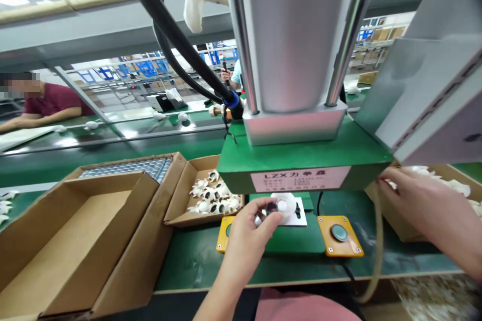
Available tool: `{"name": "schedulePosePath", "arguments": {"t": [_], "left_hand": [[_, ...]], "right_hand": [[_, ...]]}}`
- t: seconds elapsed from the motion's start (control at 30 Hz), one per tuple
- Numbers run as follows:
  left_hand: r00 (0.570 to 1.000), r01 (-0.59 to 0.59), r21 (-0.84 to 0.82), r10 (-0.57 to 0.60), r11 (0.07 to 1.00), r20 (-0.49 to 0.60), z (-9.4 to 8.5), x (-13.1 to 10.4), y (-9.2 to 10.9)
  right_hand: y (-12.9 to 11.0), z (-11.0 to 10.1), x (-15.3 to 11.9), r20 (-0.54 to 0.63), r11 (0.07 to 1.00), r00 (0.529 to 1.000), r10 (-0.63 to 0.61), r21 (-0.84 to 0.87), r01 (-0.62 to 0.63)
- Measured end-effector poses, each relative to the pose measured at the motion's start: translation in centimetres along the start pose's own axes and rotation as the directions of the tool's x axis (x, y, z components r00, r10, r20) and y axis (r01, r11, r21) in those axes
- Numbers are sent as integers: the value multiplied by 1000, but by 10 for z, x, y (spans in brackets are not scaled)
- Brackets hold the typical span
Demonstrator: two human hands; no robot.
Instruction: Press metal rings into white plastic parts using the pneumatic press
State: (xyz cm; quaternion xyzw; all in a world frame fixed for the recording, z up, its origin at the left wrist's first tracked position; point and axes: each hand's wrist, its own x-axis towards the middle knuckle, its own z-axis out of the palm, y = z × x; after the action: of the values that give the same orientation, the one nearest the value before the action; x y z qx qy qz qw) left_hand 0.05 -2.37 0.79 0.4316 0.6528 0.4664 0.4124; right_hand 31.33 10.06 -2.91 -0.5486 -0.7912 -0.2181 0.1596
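Observation:
My left hand [244,235] is closed in a pinch on a small silver-and-dark round part [271,207], in front of the press. Right beside its fingertips, a round white plastic piece [288,205] sits over the white plate [301,218] on the press base; whether the fingers touch it I cannot tell. My right hand [410,198] is at the near-left edge of the right cardboard box [408,225], which holds white plastic parts [452,184]. Its fingers are curled, with a bit of white plastic [392,185] showing at them.
The green press head [305,160] hangs just above my left hand. Yellow button boxes [354,248] flank the base. To the left are a carton of white fan wheels [214,195] and a large cardboard tray [71,230]. Beyond the conveyor sits a person in a maroon shirt [62,100].

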Motion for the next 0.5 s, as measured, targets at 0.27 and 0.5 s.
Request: {"name": "schedulePosePath", "arguments": {"t": [0.27, 0.5], "left_hand": [[943, -290, 373, 329, 881, -45, 10, 26, 37], [941, -197, 420, 291, 886, -171, 11, 30, 26]], "right_hand": [[18, 7, 2, 114, 984, 979, 170, 28, -174], [74, 16, -3, 261, 941, 910, 323, 12, -338]]}}
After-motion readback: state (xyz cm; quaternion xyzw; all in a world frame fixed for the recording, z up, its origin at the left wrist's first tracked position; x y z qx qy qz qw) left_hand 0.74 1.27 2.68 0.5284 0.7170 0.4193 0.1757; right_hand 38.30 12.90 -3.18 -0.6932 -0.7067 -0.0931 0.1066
